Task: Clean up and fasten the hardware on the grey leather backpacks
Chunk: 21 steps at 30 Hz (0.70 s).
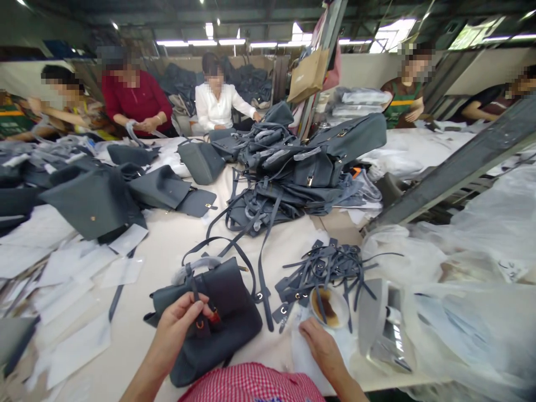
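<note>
A dark blue-grey handbag [234, 318] lies in front of me, its grip wrapped in clear plastic and its shoulder strap trailing behind it. My left hand [184, 321] is closed in a pinch on a narrow strap of its front closure, beside a gold-coloured metal fitting. To the right of the bag, my right hand [320, 340] is closed, fingers curled, over a pale sheet [302, 360]; what they hold, if anything, is hidden. Just beyond those fingers stands a round white dish [345, 315] with brown stuff in it. Several loose dark straps with metal rings [329, 265] lie heaped behind the dish.
A big heap of dark bags [285, 167] fills the table's middle. White sheets [79, 346] and more bags [94, 198] lie leftward. A slanted metal post [456, 162], a shiny grey box-like object [383, 324] and plastic bags [473, 329] bound the right. Several people sit across the table.
</note>
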{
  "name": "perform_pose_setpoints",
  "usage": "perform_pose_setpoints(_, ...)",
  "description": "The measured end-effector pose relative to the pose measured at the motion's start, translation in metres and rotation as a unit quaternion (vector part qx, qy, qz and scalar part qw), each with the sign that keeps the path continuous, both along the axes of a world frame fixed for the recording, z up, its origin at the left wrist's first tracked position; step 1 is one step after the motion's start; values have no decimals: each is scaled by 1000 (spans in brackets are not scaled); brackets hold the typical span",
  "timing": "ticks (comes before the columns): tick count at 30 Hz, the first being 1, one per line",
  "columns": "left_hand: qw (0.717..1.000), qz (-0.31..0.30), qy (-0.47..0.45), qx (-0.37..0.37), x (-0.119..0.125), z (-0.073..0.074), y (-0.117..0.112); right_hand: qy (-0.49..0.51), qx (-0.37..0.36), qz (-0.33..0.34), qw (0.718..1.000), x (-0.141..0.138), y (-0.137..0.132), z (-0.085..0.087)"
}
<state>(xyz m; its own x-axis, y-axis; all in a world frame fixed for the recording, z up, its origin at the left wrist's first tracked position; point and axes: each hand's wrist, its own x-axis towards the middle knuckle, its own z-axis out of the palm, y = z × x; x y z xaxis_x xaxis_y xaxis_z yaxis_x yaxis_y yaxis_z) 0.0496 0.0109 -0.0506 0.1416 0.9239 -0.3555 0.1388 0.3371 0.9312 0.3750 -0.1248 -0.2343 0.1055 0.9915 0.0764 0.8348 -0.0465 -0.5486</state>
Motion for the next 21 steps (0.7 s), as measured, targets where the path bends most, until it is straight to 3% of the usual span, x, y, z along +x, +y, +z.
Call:
perform_pose_setpoints(6,1000,-1,-2,11,3,1,0,12,31,-19,999,-5,41,-3)
perform_pose_setpoints(9,1000,-3,-9,13,4,3,0,13,57,-36,998,-8,44,-4)
perform_pose_setpoints(17,1000,-3,-14,10,1,2,-2,5,60,-86,994,-23,-39,15)
perform_pose_setpoints(21,1000,-16,-12,7,0,3,-2,-59,-13,-194,979,-5,-45,25)
